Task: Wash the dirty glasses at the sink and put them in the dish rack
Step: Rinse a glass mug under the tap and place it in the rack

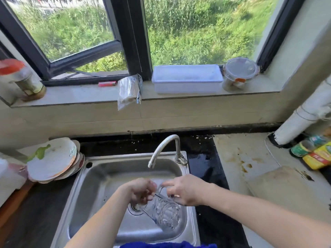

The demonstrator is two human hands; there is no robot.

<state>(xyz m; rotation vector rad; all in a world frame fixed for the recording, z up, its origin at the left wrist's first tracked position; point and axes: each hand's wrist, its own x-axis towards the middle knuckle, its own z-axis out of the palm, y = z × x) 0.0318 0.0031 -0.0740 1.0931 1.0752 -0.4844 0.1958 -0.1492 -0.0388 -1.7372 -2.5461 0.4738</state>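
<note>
Here, dirty plates (52, 160) are leaning at the far left of the worktop (35, 203). Over the sink (100, 178), the left hand (141, 191) is gripping the glass (164, 212) with curled fingers at its rim. The glass is hanging tilted beside the drain (135, 209), and the right hand (186, 189) is pinching the rim too.

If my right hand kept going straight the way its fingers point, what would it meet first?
Your right hand points left across the sink; past the glass it holds, it would probably meet the left hand first. Depth is unclear.
</note>
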